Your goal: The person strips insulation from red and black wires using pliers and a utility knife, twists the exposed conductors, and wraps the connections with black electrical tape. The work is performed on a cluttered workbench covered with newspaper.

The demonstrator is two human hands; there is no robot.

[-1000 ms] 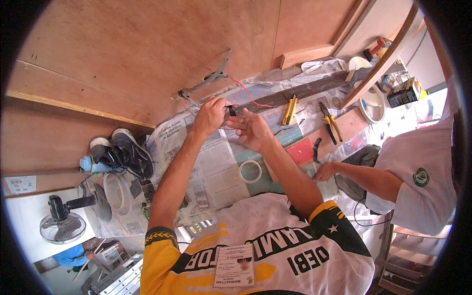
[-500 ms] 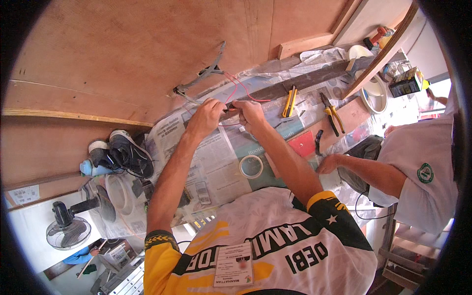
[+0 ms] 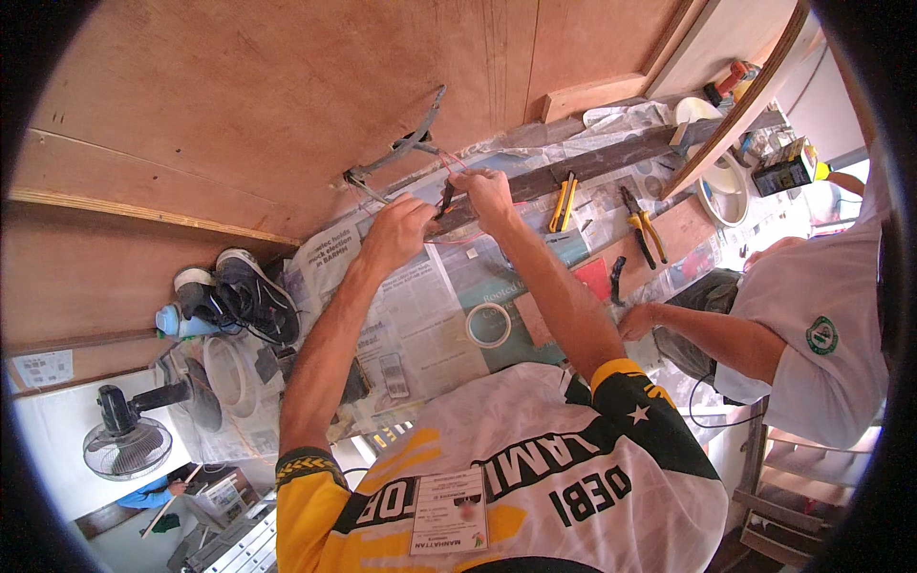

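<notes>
My left hand [image 3: 401, 229] is closed at the end of a grey cable [image 3: 371, 191] that comes out of a cutout in the plywood wall; its fingertips pinch the wire there. A short black strip [image 3: 446, 198], which looks like electrical tape, stretches between my two hands. My right hand [image 3: 485, 196] pinches the strip's upper end, a little higher and to the right. Thin red wires [image 3: 457, 164] run from a second grey cable [image 3: 413, 143] behind my right hand. The exact joint under my fingertips is hidden.
Newspaper covers the bench. A yellow utility knife [image 3: 564, 201], yellow-handled pliers [image 3: 644, 227] and a tape roll [image 3: 488, 326] lie to the right and near. Dark shoes [image 3: 250, 294] stand at left, a fan [image 3: 124, 435] beyond. A co-worker's hand [image 3: 638, 321] rests at right.
My right hand has risen slightly away from my left, and the black strip now shows stretched between them. My left hand has stayed nearly in place.
</notes>
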